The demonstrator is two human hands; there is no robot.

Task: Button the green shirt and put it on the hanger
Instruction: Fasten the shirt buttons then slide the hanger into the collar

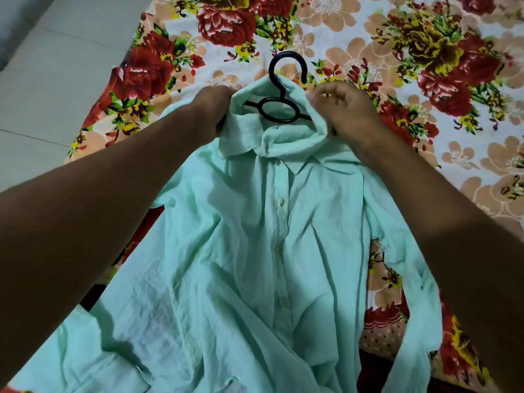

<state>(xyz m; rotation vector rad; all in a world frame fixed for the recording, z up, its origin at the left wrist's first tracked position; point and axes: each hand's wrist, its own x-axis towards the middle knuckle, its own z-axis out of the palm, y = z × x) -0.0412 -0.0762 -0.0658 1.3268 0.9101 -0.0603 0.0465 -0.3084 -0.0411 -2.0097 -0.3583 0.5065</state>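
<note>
A pale green shirt lies front-up on a flowered sheet, its placket buttoned down the middle. A black plastic hanger sits inside the neck opening, its hook sticking out above the collar and its arms hidden under the cloth. My left hand grips the left side of the raised collar. My right hand pinches the right side of the collar, with fingers curled into the fabric. One sleeve trails down at the right.
The flowered bedsheet in red, yellow and peach covers the surface around the shirt. Its left edge meets a pale tiled floor.
</note>
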